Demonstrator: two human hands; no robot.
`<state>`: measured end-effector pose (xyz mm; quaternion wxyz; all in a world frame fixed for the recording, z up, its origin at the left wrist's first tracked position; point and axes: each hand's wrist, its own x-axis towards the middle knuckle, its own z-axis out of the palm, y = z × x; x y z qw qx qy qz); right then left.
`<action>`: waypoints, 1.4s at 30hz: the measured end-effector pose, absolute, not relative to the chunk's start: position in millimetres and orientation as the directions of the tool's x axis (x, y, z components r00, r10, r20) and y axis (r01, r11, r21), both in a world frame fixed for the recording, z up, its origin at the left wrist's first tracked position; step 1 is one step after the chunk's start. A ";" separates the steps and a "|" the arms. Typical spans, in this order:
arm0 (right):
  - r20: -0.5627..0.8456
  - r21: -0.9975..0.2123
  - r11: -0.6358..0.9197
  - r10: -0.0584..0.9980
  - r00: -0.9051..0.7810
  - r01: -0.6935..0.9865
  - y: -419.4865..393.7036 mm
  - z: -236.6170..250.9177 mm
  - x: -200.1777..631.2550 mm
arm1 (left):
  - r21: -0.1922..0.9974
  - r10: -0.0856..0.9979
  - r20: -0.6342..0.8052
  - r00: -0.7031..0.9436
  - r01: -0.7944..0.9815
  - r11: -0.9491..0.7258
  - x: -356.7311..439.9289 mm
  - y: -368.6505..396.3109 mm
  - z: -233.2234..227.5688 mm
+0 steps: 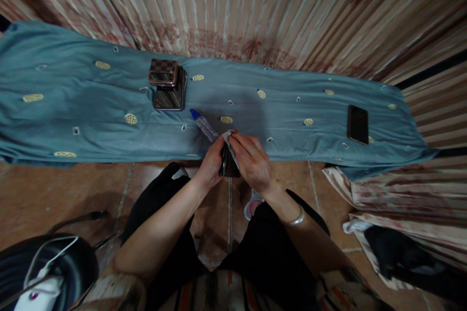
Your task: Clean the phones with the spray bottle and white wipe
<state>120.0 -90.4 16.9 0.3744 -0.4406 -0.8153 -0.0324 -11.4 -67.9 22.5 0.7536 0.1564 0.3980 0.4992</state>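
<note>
The dark phone (pixel 229 165) sits between my 2 hands, just past the near edge of the blue-covered table (pixel 91 121) and above the tiled floor (pixel 65 189). It is a thin, flat, glossy slab, held on edge and roughly upright. My left hand (pixel 210 164) is curled closed around its left side, fingers wrapped along the edge. My right hand (pixel 252 161) is bent over the face of the phone, fingertips pressing a small pale cloth (pixel 229 137) against its upper end; the cloth is soft and crumpled. Both forearms run inward from the lower corners and meet at the phone, wrists slightly flexed; a metal bangle (pixel 296 218) circles my right wrist.

Just beyond the cloth lies a small clear bottle (pixel 204 125) with a blue cap, on its side on the blue fabric, which is smooth, lightly creased and dotted with yellow ovals. Farther back and to the left stand 2 stacked boxes (pixel 167 85), the upper one chequered brown, the lower one glossy. Well apart on the right, a second black phone (pixel 357 124) lies flat on the fabric. A striped curtain (pixel 255 5) hangs behind the table.
</note>
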 end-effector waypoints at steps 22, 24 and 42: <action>0.513 -0.351 0.534 0.797 -0.319 0.769 -65.7 18.1 123.4 | 0.665 0.904 -0.416 0.103 -0.643 0.379 -25.7 -53.9 26.7; 0.534 -0.356 0.530 0.791 -0.298 0.770 -62.0 18.8 122.8 | 0.669 0.913 -0.393 0.107 -0.648 0.364 -28.9 -50.5 32.5; 0.554 -0.350 0.464 0.803 -0.220 0.814 -38.0 15.6 140.5 | 0.714 0.910 -0.385 0.155 -0.574 0.401 -3.8 -17.9 40.5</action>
